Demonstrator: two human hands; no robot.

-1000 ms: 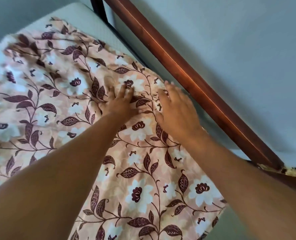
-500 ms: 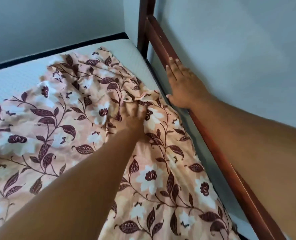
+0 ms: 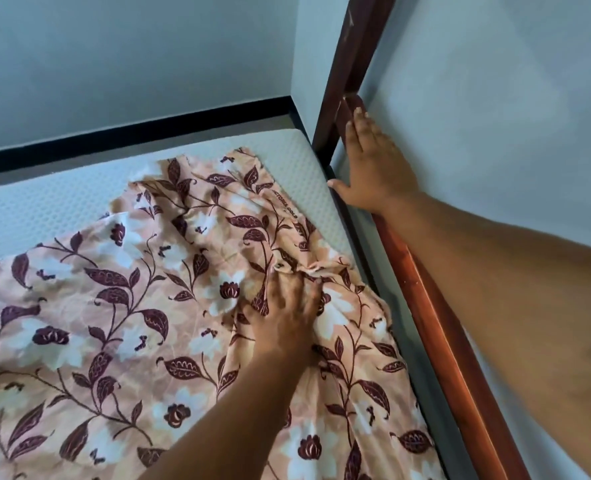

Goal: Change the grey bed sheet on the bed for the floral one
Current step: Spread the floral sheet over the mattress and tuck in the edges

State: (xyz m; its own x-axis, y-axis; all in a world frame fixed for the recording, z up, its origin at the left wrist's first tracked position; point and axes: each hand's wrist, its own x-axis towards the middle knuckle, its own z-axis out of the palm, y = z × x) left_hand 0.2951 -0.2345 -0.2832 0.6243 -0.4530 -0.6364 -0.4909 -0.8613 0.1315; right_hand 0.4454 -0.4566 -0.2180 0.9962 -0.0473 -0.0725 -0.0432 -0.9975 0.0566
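Note:
The floral sheet, peach with white flowers and maroon leaves, lies rumpled over the white textured mattress. Its far edge stops short of the mattress corner, which is bare. My left hand lies on the sheet near its right edge, fingers dug into a bunched fold of cloth, slightly blurred. My right hand rests flat on the wooden side rail, fingers straight and pointing toward the far corner. No grey sheet is in view.
A dark wooden bed post stands at the far right corner where the rail meets it. Pale walls close in behind and to the right of the bed. A dark strip runs along the far wall's foot.
My right hand came off the sheet onto the side rail and slid further along it toward the post. My left hand went from lying on the sheet to bunching a fold in it.

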